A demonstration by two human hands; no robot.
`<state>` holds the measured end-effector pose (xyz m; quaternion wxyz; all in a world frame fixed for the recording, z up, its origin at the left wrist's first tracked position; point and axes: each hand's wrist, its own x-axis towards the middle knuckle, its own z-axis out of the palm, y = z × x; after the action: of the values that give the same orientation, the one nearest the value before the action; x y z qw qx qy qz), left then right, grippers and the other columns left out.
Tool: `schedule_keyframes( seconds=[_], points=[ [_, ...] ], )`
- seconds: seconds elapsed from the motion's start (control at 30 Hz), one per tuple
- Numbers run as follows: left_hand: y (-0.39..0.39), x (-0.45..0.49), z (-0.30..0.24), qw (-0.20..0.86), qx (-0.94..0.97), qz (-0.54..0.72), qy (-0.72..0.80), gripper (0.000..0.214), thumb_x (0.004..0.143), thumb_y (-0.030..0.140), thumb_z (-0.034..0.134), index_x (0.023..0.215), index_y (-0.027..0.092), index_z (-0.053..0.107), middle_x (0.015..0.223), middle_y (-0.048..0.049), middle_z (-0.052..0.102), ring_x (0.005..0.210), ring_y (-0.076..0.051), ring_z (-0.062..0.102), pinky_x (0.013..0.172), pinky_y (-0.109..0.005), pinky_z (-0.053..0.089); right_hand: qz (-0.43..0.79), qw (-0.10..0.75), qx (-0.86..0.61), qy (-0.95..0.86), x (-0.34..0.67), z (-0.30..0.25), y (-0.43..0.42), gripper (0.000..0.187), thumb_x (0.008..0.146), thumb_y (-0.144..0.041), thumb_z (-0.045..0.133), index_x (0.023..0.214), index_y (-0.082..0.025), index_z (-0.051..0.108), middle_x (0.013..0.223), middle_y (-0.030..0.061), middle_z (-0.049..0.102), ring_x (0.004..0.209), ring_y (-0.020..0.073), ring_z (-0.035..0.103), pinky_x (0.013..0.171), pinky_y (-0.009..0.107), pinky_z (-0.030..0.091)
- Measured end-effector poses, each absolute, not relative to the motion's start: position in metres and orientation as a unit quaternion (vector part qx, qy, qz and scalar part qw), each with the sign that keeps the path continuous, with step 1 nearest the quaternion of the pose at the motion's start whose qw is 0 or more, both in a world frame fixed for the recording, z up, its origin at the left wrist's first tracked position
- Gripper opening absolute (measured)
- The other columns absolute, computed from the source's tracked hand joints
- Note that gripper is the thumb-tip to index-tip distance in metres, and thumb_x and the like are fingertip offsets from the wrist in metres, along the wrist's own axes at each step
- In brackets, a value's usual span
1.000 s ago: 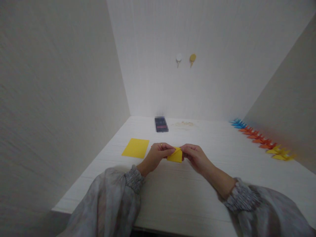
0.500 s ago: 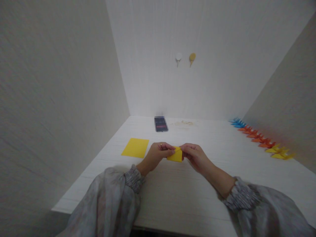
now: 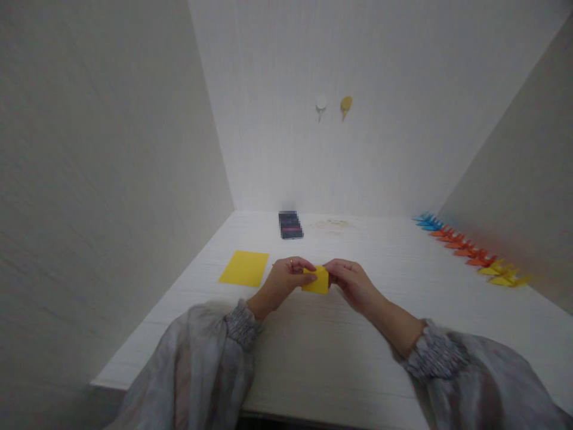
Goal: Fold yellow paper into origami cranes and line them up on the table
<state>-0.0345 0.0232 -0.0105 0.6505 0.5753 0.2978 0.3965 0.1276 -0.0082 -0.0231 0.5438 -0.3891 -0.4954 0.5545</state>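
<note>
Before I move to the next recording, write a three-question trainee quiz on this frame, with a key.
1. True or false: the left hand and right hand both touch the small paper.
2. What lies flat on the table, left of the left hand? (a) a cup (b) a yellow sheet (c) scissors
3. Fill in: in the row of folded figures, the colour farthest from the person is ____.

Key: 1 true; 2 b; 3 blue.

Folded paper (image 3: pixel 317 286) and sheet (image 3: pixel 244 268) are plain yellow, the table (image 3: pixel 340 358) white with faint streaks, the sleeves (image 3: pixel 197 358) mottled grey and brownish pink. The origami (image 3: pixel 481 261) runs blue, orange-red, yellow; the hooks (image 3: pixel 346 103) are white and mustard, the ring (image 3: pixel 291 262) gold.
</note>
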Motion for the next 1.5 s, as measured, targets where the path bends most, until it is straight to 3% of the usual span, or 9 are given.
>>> schedule_keyframes(
  seconds=[0.43, 0.63, 1.33, 1.5],
  points=[
    [0.0238, -0.0338, -0.0134, 0.652, 0.576, 0.375, 0.319, 0.025, 0.054, 0.023, 0.069, 0.073, 0.012, 0.059, 0.061, 0.0, 0.06, 0.055, -0.009, 0.054, 0.054, -0.022, 0.041, 0.545, 0.535, -0.421, -0.489, 0.1252, -0.022, -0.0066, 0.01, 0.064, -0.026, 0.063, 0.059, -0.018, 0.063, 0.055, -0.0002, 0.062, 0.049, 0.0092, 0.053, 0.051, 0.022, 0.041],
    [0.0229, -0.0337, -0.0109, 0.65, 0.572, 0.372, 0.335, 0.02, 0.061, 0.029, 0.064, 0.07, 0.012, 0.058, 0.063, -0.001, 0.06, 0.055, -0.009, 0.054, 0.052, -0.02, 0.04, 0.538, 0.525, -0.426, -0.503, 0.1255, -0.0238, -0.0069, 0.015, 0.066, -0.029, 0.063, 0.058, -0.016, 0.063, 0.053, 0.0004, 0.061, 0.047, 0.009, 0.052, 0.049, 0.021, 0.039],
    [0.0255, -0.0344, -0.0146, 0.644, 0.57, 0.375, 0.346, 0.024, 0.053, 0.026, 0.071, 0.068, 0.012, 0.059, 0.061, -0.0014, 0.062, 0.054, -0.008, 0.054, 0.05, -0.019, 0.038, 0.547, 0.514, -0.443, -0.491, 0.1228, -0.0209, -0.0085, 0.022, 0.065, -0.036, 0.061, 0.055, -0.017, 0.059, 0.052, -0.0004, 0.06, 0.047, 0.0099, 0.053, 0.049, 0.022, 0.041],
    [0.0252, -0.0339, -0.0154, 0.653, 0.567, 0.376, 0.332, 0.026, 0.052, 0.026, 0.071, 0.07, 0.012, 0.06, 0.065, -0.0022, 0.063, 0.058, -0.01, 0.056, 0.055, -0.022, 0.042, 0.552, 0.515, -0.438, -0.487, 0.1225, -0.0201, -0.009, 0.022, 0.065, -0.036, 0.061, 0.054, -0.017, 0.06, 0.053, -0.0003, 0.059, 0.048, 0.0101, 0.052, 0.049, 0.023, 0.04]
  ],
)
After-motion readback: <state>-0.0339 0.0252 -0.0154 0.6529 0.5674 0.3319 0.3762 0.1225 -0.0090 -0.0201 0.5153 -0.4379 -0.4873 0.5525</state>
